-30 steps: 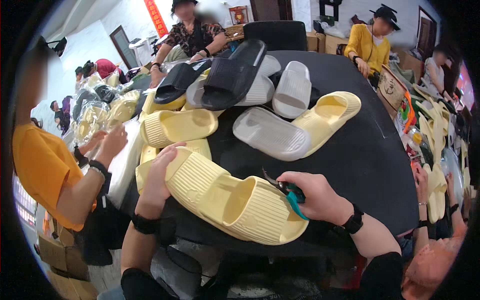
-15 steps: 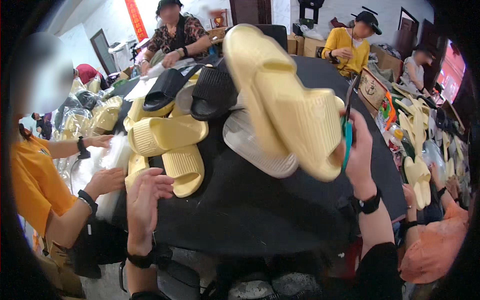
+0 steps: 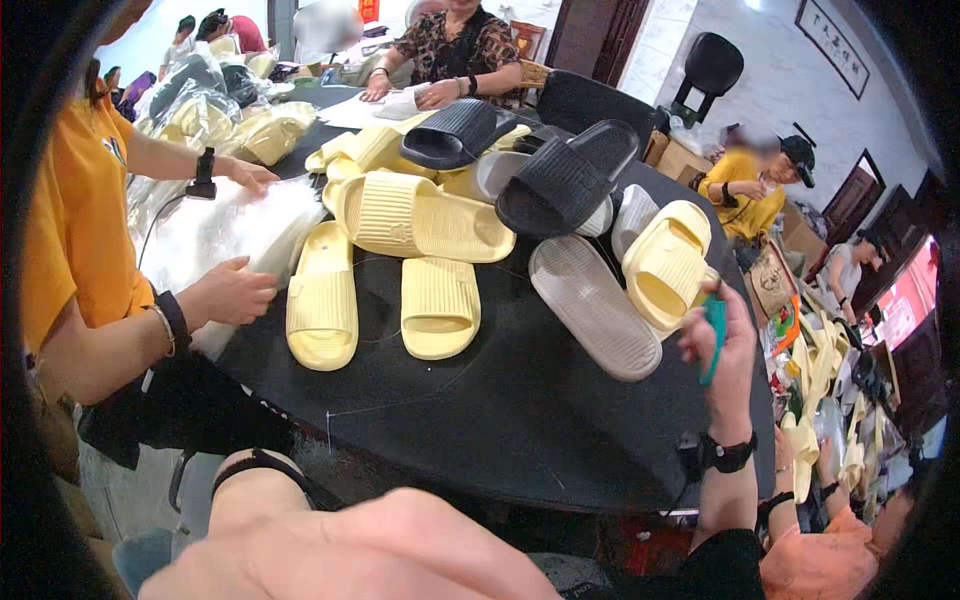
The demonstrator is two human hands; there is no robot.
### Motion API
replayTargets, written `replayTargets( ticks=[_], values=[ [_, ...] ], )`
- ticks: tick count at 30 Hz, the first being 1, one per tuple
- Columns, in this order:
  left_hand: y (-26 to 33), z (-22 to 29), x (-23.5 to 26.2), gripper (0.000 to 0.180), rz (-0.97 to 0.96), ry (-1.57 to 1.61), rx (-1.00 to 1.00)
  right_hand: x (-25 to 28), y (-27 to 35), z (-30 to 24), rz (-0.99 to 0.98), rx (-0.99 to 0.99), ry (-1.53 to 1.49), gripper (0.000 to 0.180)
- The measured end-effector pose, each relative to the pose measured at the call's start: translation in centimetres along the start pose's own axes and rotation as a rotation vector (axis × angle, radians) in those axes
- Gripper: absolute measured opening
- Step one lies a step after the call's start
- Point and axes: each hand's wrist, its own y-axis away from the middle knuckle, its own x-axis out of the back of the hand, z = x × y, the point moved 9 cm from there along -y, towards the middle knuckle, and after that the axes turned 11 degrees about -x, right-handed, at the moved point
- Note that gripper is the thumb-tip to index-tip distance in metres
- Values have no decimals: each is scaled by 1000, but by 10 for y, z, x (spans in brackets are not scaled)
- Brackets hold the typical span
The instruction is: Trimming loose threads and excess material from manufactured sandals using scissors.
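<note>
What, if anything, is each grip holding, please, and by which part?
The right grip holds a teal-handled tool by its handle; the left grip is blurred, so whether it holds anything cannot be told.

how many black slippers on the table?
2 clearly visible: one black slipper at the back, and a second black slipper nearer and to its right. More may be hidden under the others.

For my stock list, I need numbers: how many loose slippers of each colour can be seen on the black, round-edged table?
Pale yellow, ribbed, plastic-looking slippers: at least 5
Black, ribbed, plastic-looking slippers: at least 2
Grey, ribbed, plastic-looking slippers: at least 3
Total: at least 10; overlaps may hide more.
</note>
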Motion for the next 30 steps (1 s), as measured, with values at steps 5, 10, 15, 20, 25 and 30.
replayTargets(
  ticks=[5, 10, 15, 20, 25, 30],
  values=[
    [100, 33, 23, 55, 64, 48, -19, -141, 46, -9, -642, -307, -125, 49],
    [213, 74, 64, 53, 53, 69, -55, -190, 67, 7, -893, -464, -155, 42],
    [41, 30, 32, 51, 49, -81, -69, -204, 41, 46, -773, -444, -180, 43],
    [44, 45, 50, 50, 87, -125, -32, -192, 2, 88, -626, -508, -185, 70],
    [-26, 2, 26, 48, 114, -117, 21, -193, -20, 91, -560, -405, -143, 76],
    [-19, -2, 20, 46, 96, -68, 5, -142, -55, 83, -350, -150, -12, 80]
  ],
)
